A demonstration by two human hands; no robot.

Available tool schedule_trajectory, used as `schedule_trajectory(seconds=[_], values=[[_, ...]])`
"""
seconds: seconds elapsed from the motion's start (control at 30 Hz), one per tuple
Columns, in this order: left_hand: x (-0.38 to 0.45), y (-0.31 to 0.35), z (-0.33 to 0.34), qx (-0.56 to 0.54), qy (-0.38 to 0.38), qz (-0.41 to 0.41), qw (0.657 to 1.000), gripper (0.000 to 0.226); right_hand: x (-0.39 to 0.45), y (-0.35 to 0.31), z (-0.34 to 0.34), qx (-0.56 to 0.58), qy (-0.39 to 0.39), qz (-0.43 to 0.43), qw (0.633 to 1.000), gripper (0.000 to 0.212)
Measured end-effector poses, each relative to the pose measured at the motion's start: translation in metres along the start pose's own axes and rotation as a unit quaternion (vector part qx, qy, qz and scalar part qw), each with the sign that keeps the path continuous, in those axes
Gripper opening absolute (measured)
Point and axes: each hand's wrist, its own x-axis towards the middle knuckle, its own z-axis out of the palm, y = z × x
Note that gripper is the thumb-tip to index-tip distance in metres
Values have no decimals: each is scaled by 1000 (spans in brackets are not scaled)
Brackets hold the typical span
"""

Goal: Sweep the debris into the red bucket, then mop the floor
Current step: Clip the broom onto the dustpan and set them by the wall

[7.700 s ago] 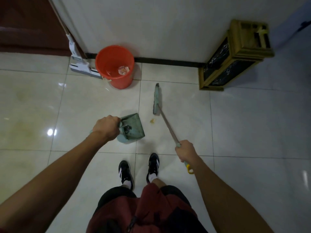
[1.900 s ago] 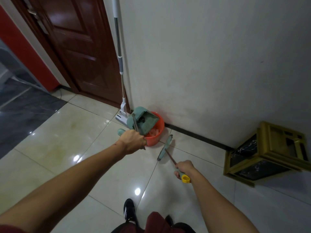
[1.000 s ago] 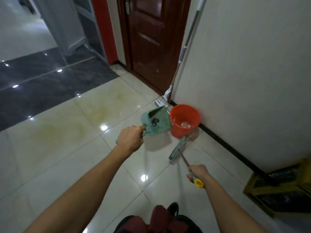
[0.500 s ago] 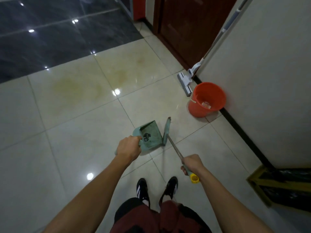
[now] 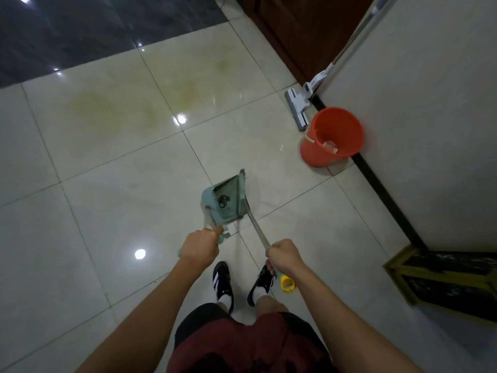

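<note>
My left hand [image 5: 198,246] grips the handle of a green dustpan [image 5: 227,200] that rests on the pale floor tiles in front of my feet. My right hand [image 5: 283,255] grips the broom [image 5: 252,219] by its thin handle, near the yellow end cap. The broom's green head lies pressed along the dustpan's right edge. The red bucket [image 5: 332,135] stands by the wall at the upper right, with a bit of clear debris inside. A white flat mop [image 5: 301,103] leans on the wall corner just behind the bucket.
A wooden-framed box [image 5: 441,275] sits on the floor at the right by the wall. A dark brown door [image 5: 290,28] is at the top. Yellowish stains [image 5: 113,109] mark the tiles ahead, and dark tiles lie beyond them.
I have stepped back from the bucket with the dustpan and broom. The dustpan has come down to the floor, and the broom head has closed against its right edge.
</note>
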Motion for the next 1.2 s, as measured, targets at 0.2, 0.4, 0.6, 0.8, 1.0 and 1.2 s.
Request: schedule_trajectory(seconds=[0.2, 0.4, 0.6, 0.8, 1.0, 1.2], values=[[-11, 11, 23, -6, -43, 35, 998, 53, -13, 3, 11, -14, -11, 2, 1000, 13], [-19, 32, 54, -83, -84, 35, 992, 65, -23, 14, 16, -34, -9, 3, 999, 24], [-15, 62, 73, -119, -90, 25, 989, 75, -37, 24, 17, -93, -21, -24, 995, 22], [-16, 82, 81, -131, -86, 23, 987, 85, -44, 38, 9, -131, -42, -44, 989, 21], [-11, 89, 83, -126, -88, 32, 988, 88, -51, 44, 4, -119, -51, -48, 990, 10], [-16, 86, 82, -113, -93, 37, 988, 87, -45, 40, -11, -108, -42, -36, 993, 24]])
